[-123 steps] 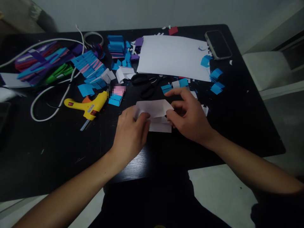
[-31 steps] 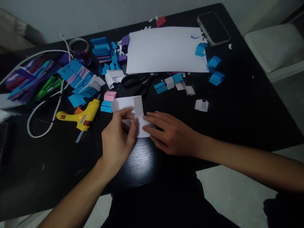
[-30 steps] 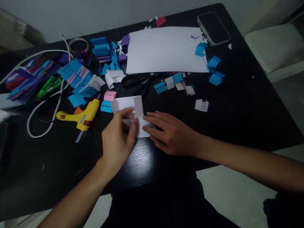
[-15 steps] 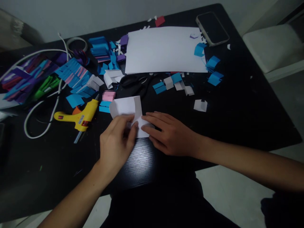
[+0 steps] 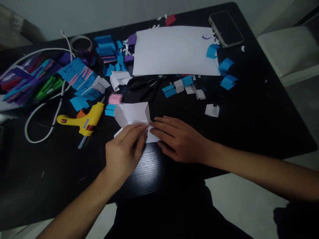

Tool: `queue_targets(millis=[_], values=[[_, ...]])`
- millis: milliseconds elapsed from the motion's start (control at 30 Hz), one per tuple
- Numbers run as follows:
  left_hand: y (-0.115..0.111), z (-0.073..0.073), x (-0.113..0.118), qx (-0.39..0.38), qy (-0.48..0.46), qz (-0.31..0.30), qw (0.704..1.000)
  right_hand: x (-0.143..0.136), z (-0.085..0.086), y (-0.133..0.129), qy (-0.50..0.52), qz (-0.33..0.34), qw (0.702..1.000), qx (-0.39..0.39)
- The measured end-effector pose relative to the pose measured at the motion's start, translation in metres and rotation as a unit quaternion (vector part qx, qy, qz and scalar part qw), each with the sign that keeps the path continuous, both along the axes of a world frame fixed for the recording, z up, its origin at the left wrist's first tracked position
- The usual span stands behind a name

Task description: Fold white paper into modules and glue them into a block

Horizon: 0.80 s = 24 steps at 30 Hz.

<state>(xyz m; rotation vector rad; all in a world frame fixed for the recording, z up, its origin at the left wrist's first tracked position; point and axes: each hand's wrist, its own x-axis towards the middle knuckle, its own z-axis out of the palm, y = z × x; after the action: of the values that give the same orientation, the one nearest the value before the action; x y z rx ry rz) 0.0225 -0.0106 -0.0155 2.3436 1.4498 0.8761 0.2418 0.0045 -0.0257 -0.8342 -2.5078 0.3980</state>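
A folded sheet of white paper (image 5: 133, 112) lies on the black table, its back part standing up and its front part flat. My left hand (image 5: 126, 141) is closed, thumb and fingers pinching the paper near the crease; the fingertips partly cover it. From the other side, my right hand (image 5: 175, 139) rests its stretched-out fingers on the right end of the paper and the table. Behind the paper are black scissors (image 5: 147, 86). To the left lies a yellow glue gun (image 5: 86, 119), beside small blue folded paper (image 5: 109, 110) and pink folded paper (image 5: 115, 98).
A stack of white sheets (image 5: 174, 49) lies at the back, with a phone (image 5: 225, 28) to its right. Blue and white folded pieces (image 5: 178, 85) are scattered in front of it. A white cable (image 5: 28, 124) loops around bundles of coloured paper strips (image 5: 32, 78) on the left.
My left fingers have moved slightly right along the paper, and its back part stands more upright at the crease. My right hand stays nearly in place. The view has shifted a little.
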Motion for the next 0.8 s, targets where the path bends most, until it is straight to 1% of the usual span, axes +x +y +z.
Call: queue_targets(millis=[100, 267, 467, 667, 800], values=[[-0.0004, 0.0005, -0.0018, 0.0, 0.006, 0.0, 1.0, 0.0007, 0.0006, 0.0012, -0.002, -0.006, 1.0, 0.004], [-0.0006, 0.0009, -0.0027, 0.005, 0.018, 0.023, 1.0, 0.0013, 0.0022, 0.0026, -0.021, -0.003, 1.0, 0.01], [0.0009, -0.0011, -0.0018, 0.002, 0.033, 0.031, 0.999, 0.0, 0.0036, 0.0038, -0.026, 0.001, 1.0, -0.013], [-0.0017, -0.0018, -0.0049, 0.0, 0.039, 0.019, 0.999, 0.0001, 0.0043, 0.0067, -0.012, 0.004, 0.999, -0.046], [-0.0048, 0.0, -0.0075, 0.01, 0.052, -0.008, 0.999, 0.0013, 0.0012, 0.0058, 0.004, 0.001, 0.999, -0.036]])
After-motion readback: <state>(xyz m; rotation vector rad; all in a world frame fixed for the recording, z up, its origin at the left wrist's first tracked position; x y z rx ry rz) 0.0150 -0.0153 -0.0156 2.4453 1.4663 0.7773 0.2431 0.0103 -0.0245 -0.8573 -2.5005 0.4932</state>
